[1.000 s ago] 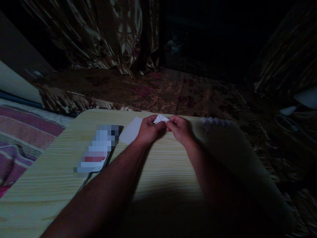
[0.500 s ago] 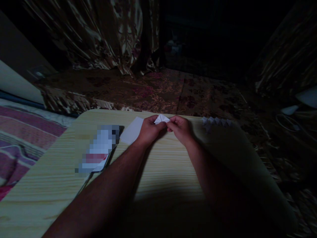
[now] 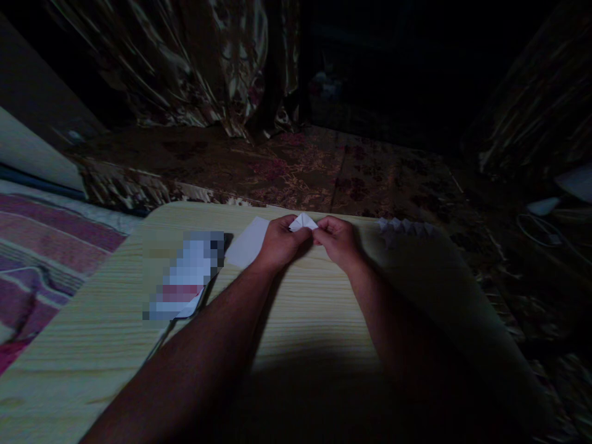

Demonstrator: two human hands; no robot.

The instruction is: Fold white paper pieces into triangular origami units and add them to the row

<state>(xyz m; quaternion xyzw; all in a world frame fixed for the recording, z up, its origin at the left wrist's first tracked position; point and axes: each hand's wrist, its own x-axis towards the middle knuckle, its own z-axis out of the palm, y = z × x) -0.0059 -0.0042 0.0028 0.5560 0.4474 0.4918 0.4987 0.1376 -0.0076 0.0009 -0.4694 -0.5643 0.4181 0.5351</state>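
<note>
A small white folded paper [image 3: 303, 221] with crease lines is held between both hands near the table's far edge. My left hand [image 3: 280, 242] grips its left side, thumb across the lower edge. At its right corner, my right hand [image 3: 337, 239] pinches the paper with thumb and curled fingers. Beside the left hand lies a stack of white paper sheets [image 3: 248, 240], partly hidden by that hand. Off to the right, several small folded paper pieces [image 3: 406, 227] stand in a row in dim light, with another just in front of them.
A phone-like device [image 3: 187, 277], its screen blurred out, lies on the left of the pale wooden table [image 3: 319, 320] with a cable [image 3: 160, 340] at its near end. Beyond the table is a ledge [image 3: 277, 166] covered in patterned cloth. Striped bedding [image 3: 50, 246] is at left.
The hands keep their hold on the folded paper with hardly any movement. The whole view has shifted very slightly, and the scene looks a little dimmer.
</note>
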